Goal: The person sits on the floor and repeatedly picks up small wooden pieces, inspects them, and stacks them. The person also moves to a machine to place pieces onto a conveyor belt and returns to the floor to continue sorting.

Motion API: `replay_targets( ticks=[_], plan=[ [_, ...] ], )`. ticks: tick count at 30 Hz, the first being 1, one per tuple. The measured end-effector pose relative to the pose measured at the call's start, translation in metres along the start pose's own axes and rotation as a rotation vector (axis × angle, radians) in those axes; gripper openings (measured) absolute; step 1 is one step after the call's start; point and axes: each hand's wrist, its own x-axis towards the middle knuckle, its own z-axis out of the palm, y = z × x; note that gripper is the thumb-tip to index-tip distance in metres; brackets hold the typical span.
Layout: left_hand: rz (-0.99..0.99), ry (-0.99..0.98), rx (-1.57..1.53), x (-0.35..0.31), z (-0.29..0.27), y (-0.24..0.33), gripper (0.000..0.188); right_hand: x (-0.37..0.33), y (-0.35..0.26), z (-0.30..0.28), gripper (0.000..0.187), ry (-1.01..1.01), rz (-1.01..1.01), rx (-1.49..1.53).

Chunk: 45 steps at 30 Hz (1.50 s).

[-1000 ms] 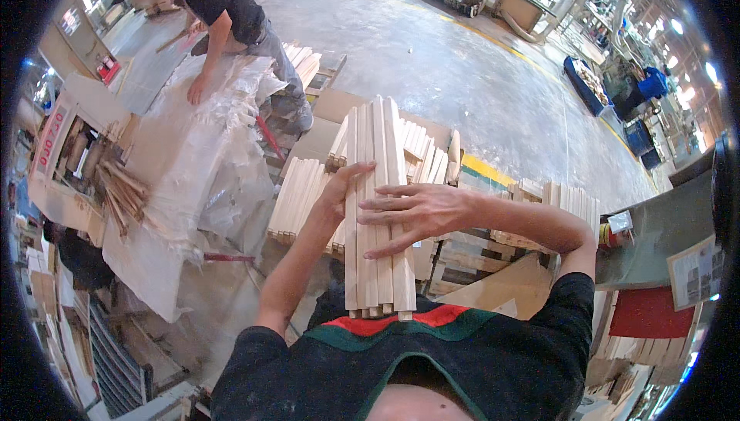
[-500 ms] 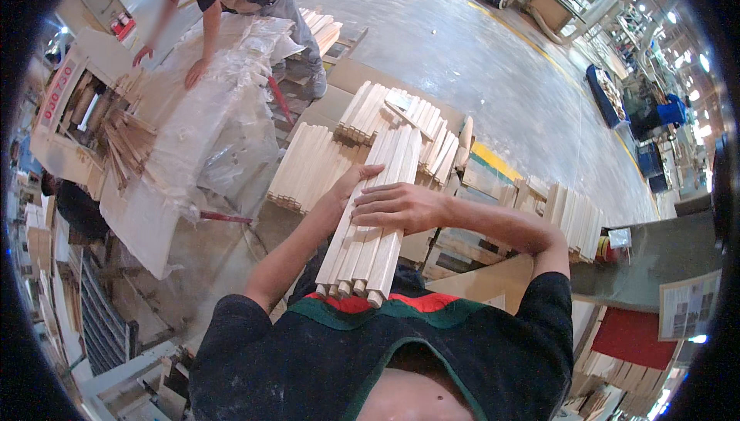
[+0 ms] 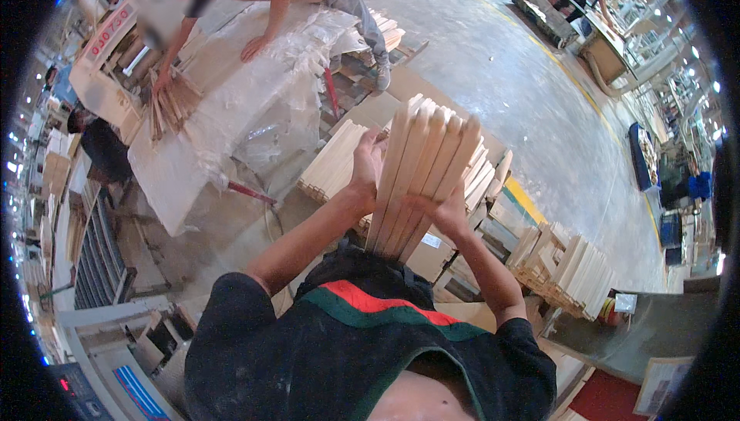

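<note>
Up against the chest in the head view, we've got a bundle of pale, flat wooden slats [image 3: 420, 178] held on end, fanning out a bit at the top. Our left hand [image 3: 367, 165] is wrapped on the bundle's left edge, fingers closed around the outer slat. Our right hand [image 3: 441, 209] is pressed against the lower right side, fingers curled over the front faces, so both hands are clamped on the same stack with the bottom ends tucked near the black shirt with the red and green collar band [image 3: 370, 309].

Below the bundle sit more stacks of the same light slats on a pallet [image 3: 331, 163], and another lot of short pale boards [image 3: 574, 263] off to our right. Across the grey concrete floor [image 3: 493, 59] a co-worker leans over a table covered in clear plastic sheet [image 3: 254, 105].

Our take: to handle this well, squeeze from both sides evenly and keep the lower ends flush, because the tops are already splaying and a loose middle slat could slide out.
</note>
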Motion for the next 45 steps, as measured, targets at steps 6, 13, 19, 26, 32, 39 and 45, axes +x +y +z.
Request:
replay_targets(
  ticks=[6, 13, 19, 26, 32, 39, 45],
  plan=[
    [0.167, -0.302, 0.126, 0.032, 0.085, 0.036, 0.069, 0.078, -0.053, -0.041, 0.051, 0.091, 0.124, 0.210],
    [0.321, -0.046, 0.992, 0.053, 0.077, 0.044, 0.035, 0.095, -0.053, -0.045, 0.050, 0.159, 0.376, 0.354],
    [0.163, 0.114, 1.267, 0.068, -0.037, 0.010, 0.049, 0.068, 0.053, -0.018, 0.036, 0.136, 0.446, 0.356],
    [0.080, 0.237, 0.797, 0.000, 0.000, 0.007, 0.054, 0.021, 0.040, 0.004, 0.045, 0.321, 0.467, 0.217],
    [0.216, 0.189, 0.788, 0.014, 0.001, -0.001, 0.055, 0.021, 0.016, 0.003, 0.049, 0.349, 0.366, 0.203],
    [0.369, -0.343, 1.226, 0.008, 0.026, 0.026, 0.056, 0.038, -0.004, -0.047, 0.052, 0.037, -0.592, -0.507],
    [0.273, -0.591, 1.173, 0.003, 0.032, 0.019, 0.053, 0.011, 0.021, -0.051, 0.069, 0.026, -0.504, -0.617]
  ],
)
